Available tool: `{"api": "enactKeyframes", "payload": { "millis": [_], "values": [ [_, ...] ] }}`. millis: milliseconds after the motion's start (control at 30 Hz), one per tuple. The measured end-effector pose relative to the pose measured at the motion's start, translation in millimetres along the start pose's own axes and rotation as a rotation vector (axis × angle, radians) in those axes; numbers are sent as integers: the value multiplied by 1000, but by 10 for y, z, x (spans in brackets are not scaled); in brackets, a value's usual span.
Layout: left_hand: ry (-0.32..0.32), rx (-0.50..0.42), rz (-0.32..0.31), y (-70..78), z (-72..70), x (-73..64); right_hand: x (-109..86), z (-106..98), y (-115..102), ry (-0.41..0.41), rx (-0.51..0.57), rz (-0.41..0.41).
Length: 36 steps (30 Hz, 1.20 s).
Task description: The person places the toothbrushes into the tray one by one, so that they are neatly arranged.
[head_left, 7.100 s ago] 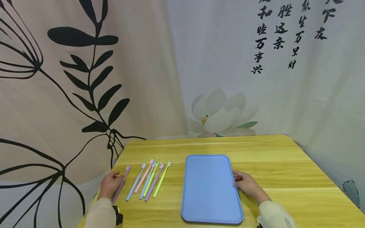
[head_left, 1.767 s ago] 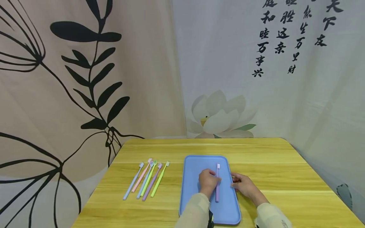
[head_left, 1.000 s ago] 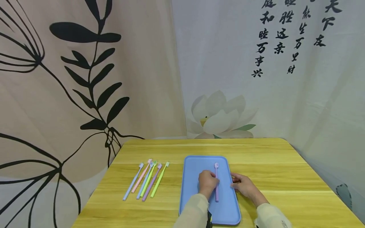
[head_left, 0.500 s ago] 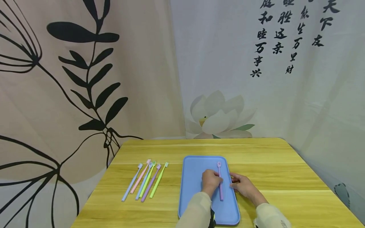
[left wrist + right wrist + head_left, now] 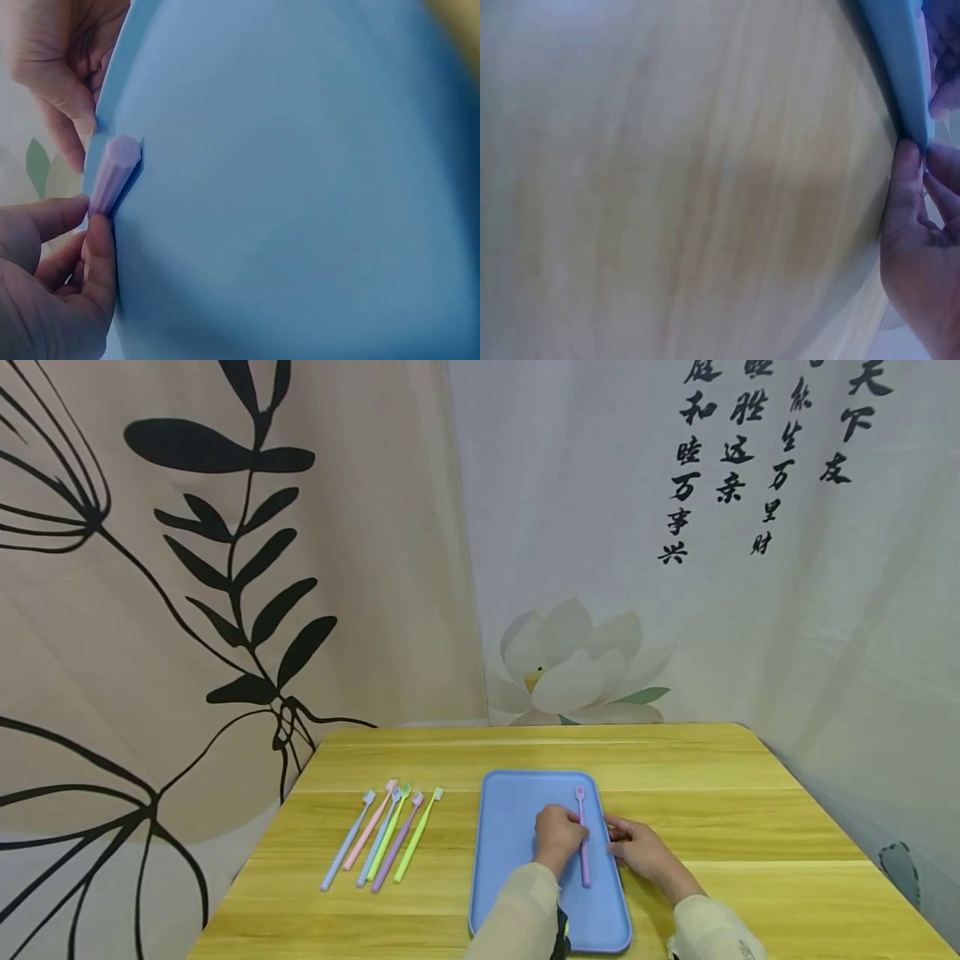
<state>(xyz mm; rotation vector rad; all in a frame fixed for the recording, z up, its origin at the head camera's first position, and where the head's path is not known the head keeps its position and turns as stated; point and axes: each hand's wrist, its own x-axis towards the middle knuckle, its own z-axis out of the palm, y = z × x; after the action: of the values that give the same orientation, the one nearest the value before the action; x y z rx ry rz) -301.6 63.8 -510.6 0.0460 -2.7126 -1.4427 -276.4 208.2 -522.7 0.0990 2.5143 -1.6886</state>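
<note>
Pinching slim purple plastic toothbrush [image 5: 585,868] in left fingers [image 5: 100,255], lengthwise beside right rim [image 5: 622,902] of rectangular blue tray [image 5: 504,827], gripped by right fingers [image 5: 905,180].

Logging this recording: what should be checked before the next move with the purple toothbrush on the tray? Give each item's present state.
1. Left hand pinches the purple toothbrush: ok.
2. Right hand touches the tray's right edge: ok.
3. Toothbrush within the tray's outline: ok.
4. Toothbrush flat on the tray along its whole length: cannot tell.
5. Toothbrush released: not ok.
6. Six other toothbrushes in the tray: not ok, left of it.
</note>
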Motion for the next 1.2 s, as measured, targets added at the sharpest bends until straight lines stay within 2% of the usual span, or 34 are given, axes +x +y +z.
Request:
{"api": "enactKeyframes", "payload": {
  "millis": [133, 367, 500, 833, 967, 1067, 1200],
  "values": [
    [5, 4, 14, -7, -13, 4, 0, 0, 12, 1, -5, -8],
    [59, 24, 95, -29, -83, 64, 0, 3, 15, 17, -2, -45],
    [55, 27, 96, -23, -168, 115, -12, -2, 14, 14, 15, -39],
    [21, -6, 91, -49, -534, 259, -45, -6, 26, 7, 12, -47],
    [35, -15, 97, -74, -722, 329, -56, -5, 17, 5, 30, -38],
    [41, -16, 111, -112, -863, 375, -64, -6, 0, 7, 29, -33],
    [28, -40, 94, -188, -1034, 439, -60, -5, -7, 11, 17, -32]
  ]
}}
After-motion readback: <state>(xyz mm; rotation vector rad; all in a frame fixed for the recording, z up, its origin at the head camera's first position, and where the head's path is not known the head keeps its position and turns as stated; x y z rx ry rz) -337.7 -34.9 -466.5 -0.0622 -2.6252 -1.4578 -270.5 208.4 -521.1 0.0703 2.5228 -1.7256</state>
